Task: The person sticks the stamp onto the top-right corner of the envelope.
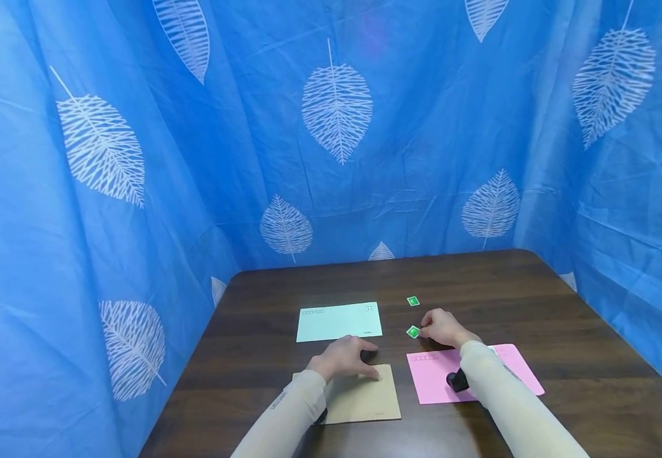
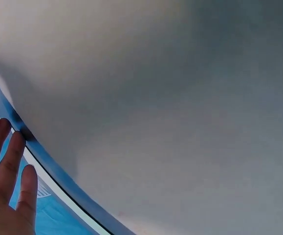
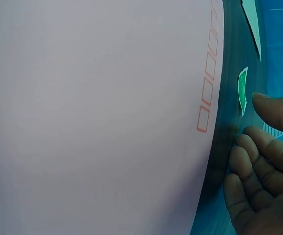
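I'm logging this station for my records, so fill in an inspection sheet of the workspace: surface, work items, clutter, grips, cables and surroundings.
Surface: dark wood-grain table.
Job's things: mint envelope, tan envelope and pink envelope lying flat; far green sticker and near green sticker.
Clutter: nothing seen.
Left grip: bare hand over the tan envelope, fingers apart; contact unclear.
Right grip: bare hand just beyond the pink envelope, fingertips at the near green sticker; the right wrist view shows thumb and fingers apart.
Cables: nothing seen.
Surroundings: blue curtain with white leaf prints, behind the table and along both sides.
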Action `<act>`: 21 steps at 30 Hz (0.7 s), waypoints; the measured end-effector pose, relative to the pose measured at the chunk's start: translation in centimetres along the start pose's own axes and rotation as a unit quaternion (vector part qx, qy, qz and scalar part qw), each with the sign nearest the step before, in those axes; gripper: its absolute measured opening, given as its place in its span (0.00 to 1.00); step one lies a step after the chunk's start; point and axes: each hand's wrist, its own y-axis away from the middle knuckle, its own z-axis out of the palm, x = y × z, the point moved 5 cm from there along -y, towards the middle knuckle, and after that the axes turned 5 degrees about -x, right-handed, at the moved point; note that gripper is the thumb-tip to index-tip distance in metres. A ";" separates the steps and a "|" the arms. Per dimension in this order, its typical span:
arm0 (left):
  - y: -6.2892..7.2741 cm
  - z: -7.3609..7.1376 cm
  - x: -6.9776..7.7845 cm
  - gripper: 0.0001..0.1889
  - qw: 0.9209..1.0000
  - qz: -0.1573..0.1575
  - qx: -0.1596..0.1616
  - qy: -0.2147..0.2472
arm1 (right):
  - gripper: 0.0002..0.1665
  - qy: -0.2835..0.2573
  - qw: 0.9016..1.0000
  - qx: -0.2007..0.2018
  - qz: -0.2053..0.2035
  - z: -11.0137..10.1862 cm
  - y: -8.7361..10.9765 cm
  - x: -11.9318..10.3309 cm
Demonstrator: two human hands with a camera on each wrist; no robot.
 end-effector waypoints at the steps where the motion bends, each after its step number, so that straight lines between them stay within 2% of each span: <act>1: 0.1 -0.1 -0.1 0.31 1.000 0.001 0.001 0.001 | 0.11 -0.002 1.000 -0.002 -0.001 0.1 0.0 -0.1; 13: 0.9 0.1 -1.0 0.32 1.000 -0.005 -0.008 0.023 | 0.09 0.009 1.000 0.012 0.008 0.8 -0.2 -0.4; 21: 1.4 -0.2 -1.2 0.31 1.000 0.009 -0.007 -0.007 | 0.09 0.025 0.999 0.023 0.012 1.0 -0.5 -0.5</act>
